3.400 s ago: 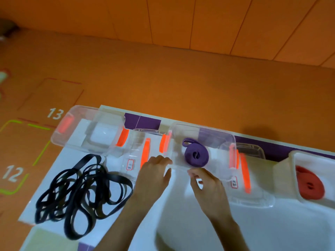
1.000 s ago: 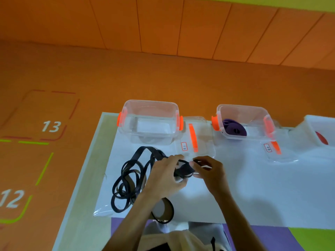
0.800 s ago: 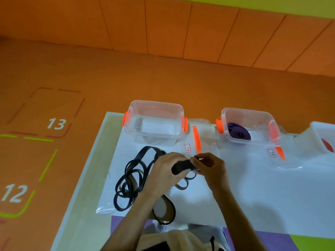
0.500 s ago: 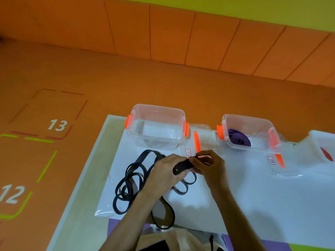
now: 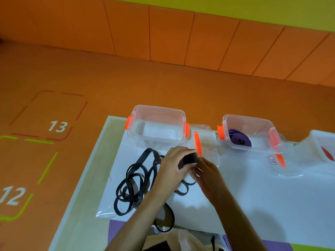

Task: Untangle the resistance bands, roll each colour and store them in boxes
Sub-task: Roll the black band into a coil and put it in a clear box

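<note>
Black band (image 5: 187, 159) is pinched between left hand (image 5: 174, 169) and right hand (image 5: 208, 172) near the surface's far edge — held taut, apparently, for rolling.

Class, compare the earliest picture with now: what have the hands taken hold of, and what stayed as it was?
Both hands left the clear box holding the purple roll and took hold of the black resistance band: left hand and right hand now pinch one end, wound into a small roll; its rest lies tangled. The purple roll stayed inside; the other clear box stayed empty.
</note>
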A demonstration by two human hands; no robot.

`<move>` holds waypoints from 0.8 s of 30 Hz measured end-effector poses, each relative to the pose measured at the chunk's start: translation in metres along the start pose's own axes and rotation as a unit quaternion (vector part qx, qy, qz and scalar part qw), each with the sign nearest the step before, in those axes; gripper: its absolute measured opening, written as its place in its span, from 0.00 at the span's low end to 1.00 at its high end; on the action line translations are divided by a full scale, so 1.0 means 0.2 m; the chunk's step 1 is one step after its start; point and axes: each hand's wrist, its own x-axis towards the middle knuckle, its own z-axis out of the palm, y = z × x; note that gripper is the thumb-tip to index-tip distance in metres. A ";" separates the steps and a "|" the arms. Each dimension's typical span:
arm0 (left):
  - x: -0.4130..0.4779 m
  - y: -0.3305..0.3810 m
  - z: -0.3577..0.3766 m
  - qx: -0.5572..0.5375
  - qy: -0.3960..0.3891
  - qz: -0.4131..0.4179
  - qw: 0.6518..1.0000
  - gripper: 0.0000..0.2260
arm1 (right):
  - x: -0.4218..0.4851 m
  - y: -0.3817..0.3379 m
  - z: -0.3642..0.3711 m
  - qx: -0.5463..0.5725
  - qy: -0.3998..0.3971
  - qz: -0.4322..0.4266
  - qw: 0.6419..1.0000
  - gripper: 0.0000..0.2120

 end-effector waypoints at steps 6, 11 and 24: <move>-0.01 -0.03 0.00 0.032 0.036 0.014 0.999 0.10 | -0.02 -0.02 0.02 -0.097 -0.006 -0.030 0.995 0.20; 0.00 -0.07 -0.04 -0.055 -0.015 -0.011 0.998 0.09 | -0.04 -0.05 -0.02 -0.112 -0.025 -0.051 0.992 0.19; -0.01 -0.07 -0.20 -0.206 -0.022 -0.120 0.971 0.05 | 0.00 -0.06 -0.03 -0.149 -0.022 -0.063 0.987 0.03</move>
